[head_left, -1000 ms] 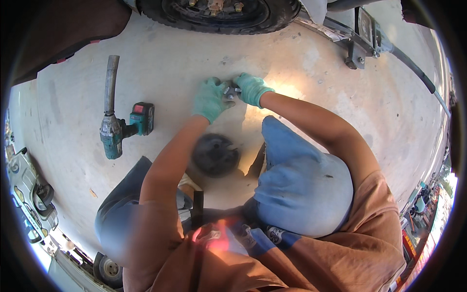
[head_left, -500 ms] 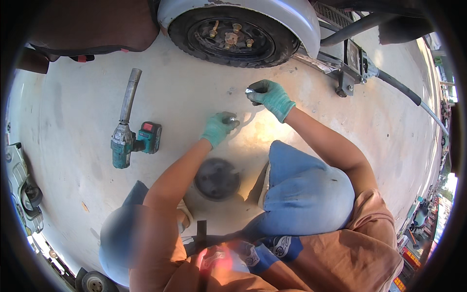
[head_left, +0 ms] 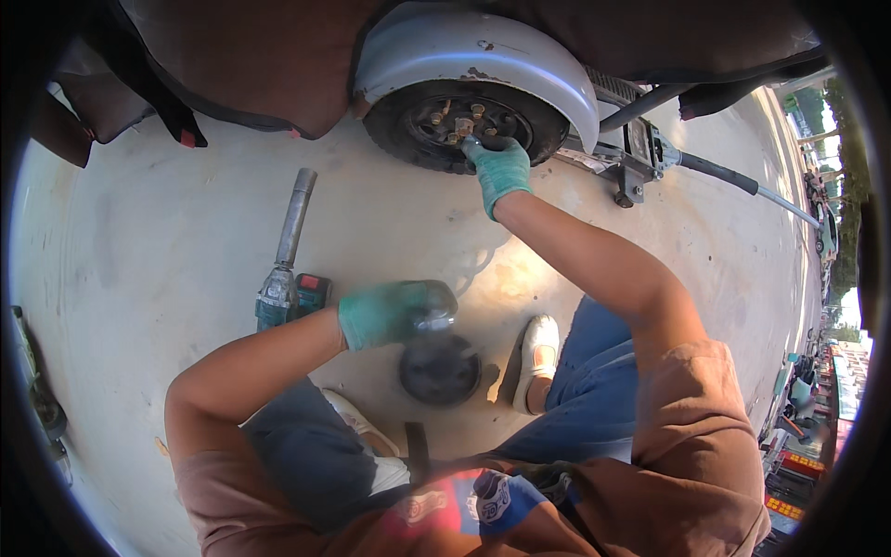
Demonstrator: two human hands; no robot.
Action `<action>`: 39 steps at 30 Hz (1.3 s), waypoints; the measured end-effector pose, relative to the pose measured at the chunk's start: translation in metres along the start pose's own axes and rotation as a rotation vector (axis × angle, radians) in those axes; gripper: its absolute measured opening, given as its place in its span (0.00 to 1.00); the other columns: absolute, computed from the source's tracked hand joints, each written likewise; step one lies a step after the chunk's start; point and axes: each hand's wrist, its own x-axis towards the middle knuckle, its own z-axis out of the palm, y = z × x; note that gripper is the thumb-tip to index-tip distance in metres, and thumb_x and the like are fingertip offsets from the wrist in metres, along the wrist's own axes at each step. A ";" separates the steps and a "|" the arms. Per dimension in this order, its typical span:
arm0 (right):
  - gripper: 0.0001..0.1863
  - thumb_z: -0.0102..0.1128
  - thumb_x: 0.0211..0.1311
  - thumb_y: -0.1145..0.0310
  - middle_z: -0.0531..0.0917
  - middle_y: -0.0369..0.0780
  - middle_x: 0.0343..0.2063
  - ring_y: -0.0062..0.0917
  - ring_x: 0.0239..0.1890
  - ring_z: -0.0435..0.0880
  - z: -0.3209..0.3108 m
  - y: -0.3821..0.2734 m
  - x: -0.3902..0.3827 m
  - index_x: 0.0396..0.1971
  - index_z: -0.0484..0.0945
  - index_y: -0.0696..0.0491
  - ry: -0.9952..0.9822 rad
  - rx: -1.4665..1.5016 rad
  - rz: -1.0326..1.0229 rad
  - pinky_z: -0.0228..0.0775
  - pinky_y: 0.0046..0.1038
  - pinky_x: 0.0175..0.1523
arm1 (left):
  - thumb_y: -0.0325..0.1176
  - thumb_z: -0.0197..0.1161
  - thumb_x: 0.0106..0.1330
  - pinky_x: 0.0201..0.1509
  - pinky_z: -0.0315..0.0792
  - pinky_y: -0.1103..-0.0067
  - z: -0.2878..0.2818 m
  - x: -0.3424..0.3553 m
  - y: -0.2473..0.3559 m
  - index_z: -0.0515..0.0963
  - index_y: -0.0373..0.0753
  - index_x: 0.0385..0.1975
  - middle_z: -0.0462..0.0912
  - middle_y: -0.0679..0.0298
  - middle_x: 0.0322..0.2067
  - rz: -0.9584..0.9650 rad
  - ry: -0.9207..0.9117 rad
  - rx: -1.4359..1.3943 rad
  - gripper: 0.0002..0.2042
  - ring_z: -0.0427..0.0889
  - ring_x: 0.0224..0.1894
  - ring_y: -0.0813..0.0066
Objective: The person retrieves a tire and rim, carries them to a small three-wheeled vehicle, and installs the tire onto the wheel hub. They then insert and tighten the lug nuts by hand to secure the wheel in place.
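Both my hands wear green work gloves with dark fingertips. My right hand (head_left: 501, 167) is up against the black wheel (head_left: 538, 125), its fingers pinched at the lower edge of the hub among the brass-coloured nuts and studs. The lug nut in that pinch is mostly hidden by the glove. Lower down, over the floor, my left hand (head_left: 394, 311) is blurred by motion and curled around shiny metal lug nuts (head_left: 434, 322). Beneath it lies a round black disc (head_left: 441, 369), its details unclear. A cordless impact wrench (head_left: 277, 292) with a long socket tube (head_left: 295, 218) rests left of that hand.
A scuffed silver fender (head_left: 473, 56) arches over the wheel. Right of it stands a floor jack (head_left: 640, 153) with a long handle (head_left: 719, 174) reaching rightward. Brown covers (head_left: 251, 56) hang at the top left. My white shoe (head_left: 538, 357) is beside the disc.
My right hand has gone forward from above the floor to the wheel's hub. My left hand has drawn back toward me, above the black disc. The view has shifted, showing more of the fender.
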 end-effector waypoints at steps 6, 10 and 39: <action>0.15 0.69 0.48 0.70 0.81 0.40 0.32 0.22 0.33 0.77 0.023 0.018 0.007 0.34 0.76 0.60 0.414 0.264 -0.073 0.72 0.24 0.41 | 0.39 0.58 0.62 0.29 0.73 0.85 -0.007 -0.020 -0.009 0.75 0.40 0.40 0.78 0.68 0.31 -0.069 -0.072 0.216 0.12 0.77 0.32 0.83; 0.15 0.69 0.48 0.71 0.82 0.40 0.32 0.23 0.32 0.78 0.038 0.000 -0.008 0.35 0.76 0.60 0.399 0.185 -0.167 0.72 0.25 0.42 | 0.39 0.58 0.62 0.30 0.73 0.85 -0.020 -0.051 -0.018 0.75 0.39 0.42 0.78 0.67 0.32 -0.008 -0.101 0.166 0.13 0.77 0.33 0.83; 0.22 0.66 0.56 0.62 0.83 0.43 0.33 0.26 0.31 0.81 0.047 -0.010 -0.003 0.42 0.76 0.64 0.398 0.077 -0.139 0.74 0.27 0.39 | 0.43 0.47 0.70 0.28 0.66 0.84 0.003 -0.070 -0.055 0.78 0.43 0.38 0.80 0.69 0.30 0.065 0.134 0.196 0.14 0.77 0.32 0.83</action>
